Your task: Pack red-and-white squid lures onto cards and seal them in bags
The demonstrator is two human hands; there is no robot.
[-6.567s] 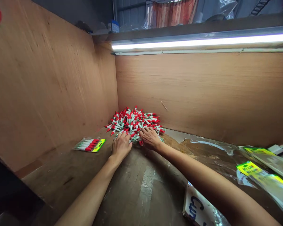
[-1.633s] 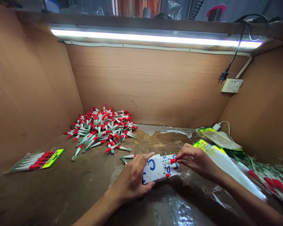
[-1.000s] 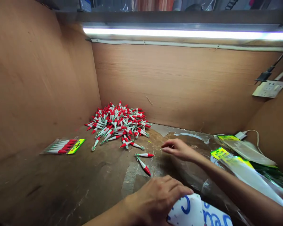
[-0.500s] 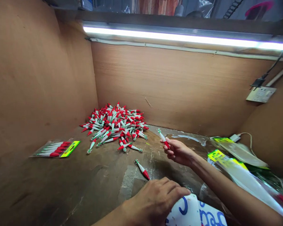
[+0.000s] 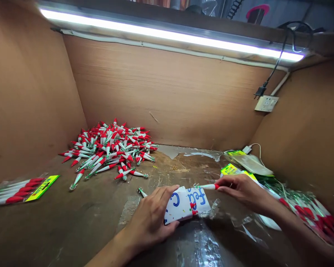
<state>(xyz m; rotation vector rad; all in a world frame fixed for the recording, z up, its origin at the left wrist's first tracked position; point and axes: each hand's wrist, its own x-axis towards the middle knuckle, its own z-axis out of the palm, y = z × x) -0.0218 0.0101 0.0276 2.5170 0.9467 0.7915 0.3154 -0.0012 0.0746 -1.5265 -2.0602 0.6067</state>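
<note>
My right hand [image 5: 239, 189] pinches a squid jig [image 5: 207, 187] by its red end; its hooked white end points left over a white piece with blue lettering [image 5: 202, 202]. My left hand [image 5: 153, 211] grips a white block with a blue letter and coloured specks [image 5: 179, 207], fingers on top and thumb at the near side. The two lettered pieces meet or overlap; whether they are one box I cannot tell. Behind my left hand lies another squid jig [image 5: 141, 192], mostly hidden. A large heap of red-and-white squid jigs [image 5: 111, 148] rests against the back left corner.
A clear packet of jigs with a yellow-green header [image 5: 43, 189] lies at left. On the right are empty-looking packets [image 5: 249, 163], a white cable [image 5: 260, 148] and more bagged jigs [image 5: 308, 211]. A socket [image 5: 266, 103] with a hanging plug [image 5: 260, 91] is on the back wall.
My right hand has brought the squid jig down and turned it sideways beside the lettered pieces. My left hand has shifted with the white block, and the view has swung right.
</note>
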